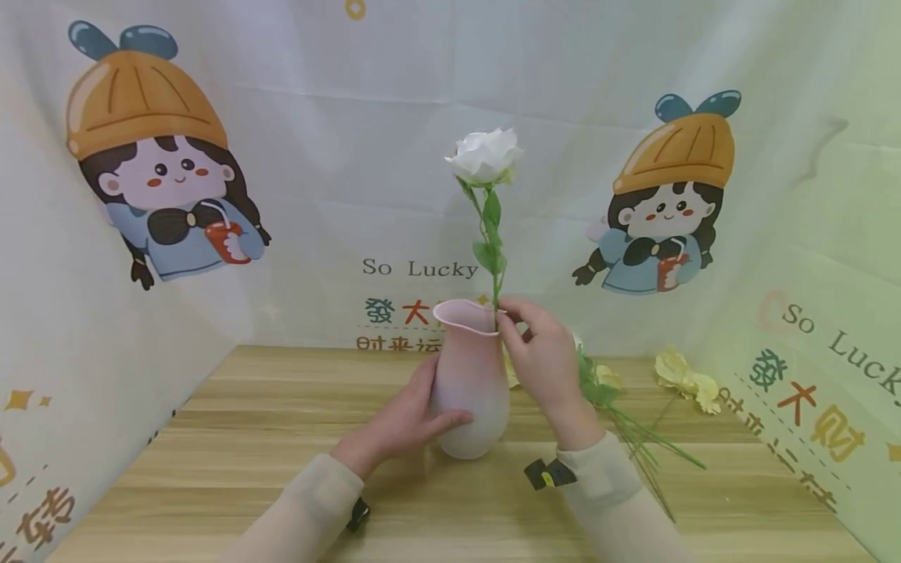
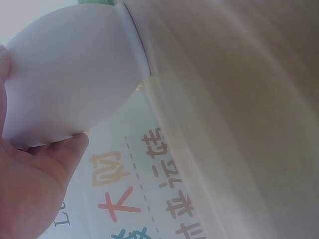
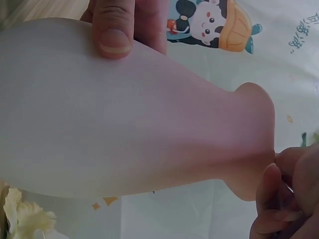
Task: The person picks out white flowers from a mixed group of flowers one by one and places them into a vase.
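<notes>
A pink-to-white vase point(image 1: 470, 391) with a wavy rim stands upright on the wooden table. My left hand point(image 1: 404, 422) grips its body from the left, thumb across the front; the left wrist view shows fingers curled round the vase point(image 2: 75, 74). Above the mouth rises a white artificial rose point(image 1: 484, 159) on a green leafy stem. My right hand point(image 1: 545, 363) pinches that stem low down, right at the vase's rim. The stem's lower end is hidden behind the rim. In the right wrist view the right hand point(image 3: 291, 194) is close beside the vase mouth.
Several artificial flowers lie on the table point(image 1: 281, 438) to the right, among them pale yellow blooms point(image 1: 683, 375) with long green stems point(image 1: 658, 438) pointing toward me. A printed cloth backdrop point(image 1: 317, 156) hangs behind the table and along both sides.
</notes>
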The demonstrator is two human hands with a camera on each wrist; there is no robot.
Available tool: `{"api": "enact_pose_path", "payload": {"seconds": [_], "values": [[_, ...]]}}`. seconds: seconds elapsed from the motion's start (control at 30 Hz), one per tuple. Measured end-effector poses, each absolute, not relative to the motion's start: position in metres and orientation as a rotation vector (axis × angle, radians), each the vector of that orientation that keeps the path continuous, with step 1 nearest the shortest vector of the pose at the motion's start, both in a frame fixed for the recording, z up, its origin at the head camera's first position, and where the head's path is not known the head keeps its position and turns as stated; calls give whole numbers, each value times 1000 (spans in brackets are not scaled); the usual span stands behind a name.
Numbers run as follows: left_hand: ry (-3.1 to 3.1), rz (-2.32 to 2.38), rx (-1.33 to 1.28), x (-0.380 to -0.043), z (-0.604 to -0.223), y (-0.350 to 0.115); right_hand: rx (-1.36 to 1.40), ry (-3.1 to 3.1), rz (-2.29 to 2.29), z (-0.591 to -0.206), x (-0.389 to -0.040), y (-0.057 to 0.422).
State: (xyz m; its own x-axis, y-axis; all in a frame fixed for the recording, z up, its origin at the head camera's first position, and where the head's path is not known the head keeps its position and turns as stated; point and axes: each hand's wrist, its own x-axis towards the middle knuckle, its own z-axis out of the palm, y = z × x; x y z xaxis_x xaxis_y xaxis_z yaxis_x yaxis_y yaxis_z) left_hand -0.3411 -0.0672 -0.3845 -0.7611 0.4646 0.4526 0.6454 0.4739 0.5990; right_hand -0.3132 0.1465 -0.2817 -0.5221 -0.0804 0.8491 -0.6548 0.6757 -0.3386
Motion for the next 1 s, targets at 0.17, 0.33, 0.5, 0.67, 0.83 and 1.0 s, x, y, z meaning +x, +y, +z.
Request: {"api": "enact_pose_path", "payload": {"seconds": [0.17,0.33,0.5,0.67,0.83,1.0], "values": [[-2513,-1130,-953,-341,-385,-68,574,-2035,818,-280,-311,146],[-2541,-1087,-948,-340,-383,-69,574,-2049,815,-280,-309,146],[-2547,-1082,-952,-340,-382,-69,568,-2056,823,-279,-309,146],[-2532,-1103,-963,-340,-383,-69,570,-2050,836,-280,-310,146],[-2526,-1115,-970,-340,-383,-70,566,-2046,839,-281,-311,147],[-2529,-1123,-973,-340,-382,-70,535,-2061,871,-282,-313,151]]}}
